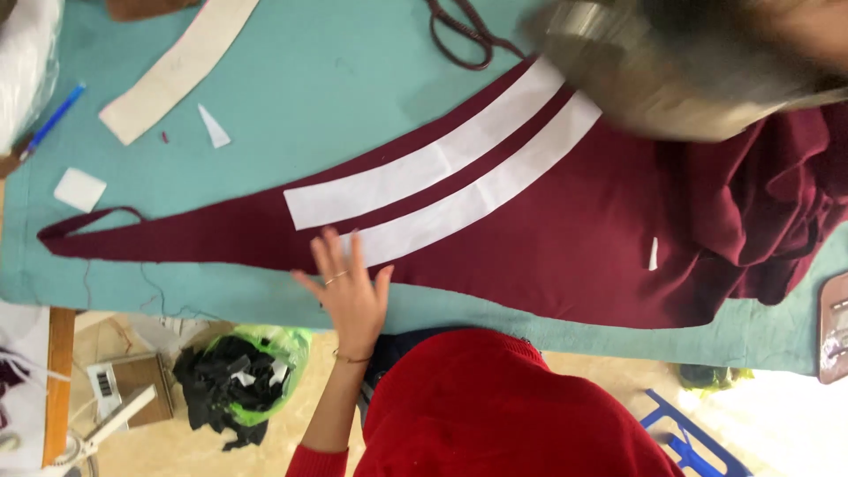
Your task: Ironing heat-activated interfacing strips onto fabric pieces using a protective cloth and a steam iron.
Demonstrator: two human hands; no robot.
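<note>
A long maroon fabric piece [574, 247] lies across the teal table cover [336, 79] and narrows to a point at the left. Two white strips [424, 168] [477, 199] lie side by side on it. My left hand [349, 296] rests flat on the fabric with its fingers spread, touching the near strip's left end and holding nothing. At the top right my right hand [808, 31] is blurred and grips a shiny metal iron [671, 71] above the strips' right ends. My red sweater fills the bottom middle.
A cream strip [177, 66], a blue pen [53, 119], a white square [79, 188] and a white triangular scrap [213, 126] lie at the left. A maroon cord [459, 35] lies at the top. On the floor sits a green bag of black scraps [238, 380].
</note>
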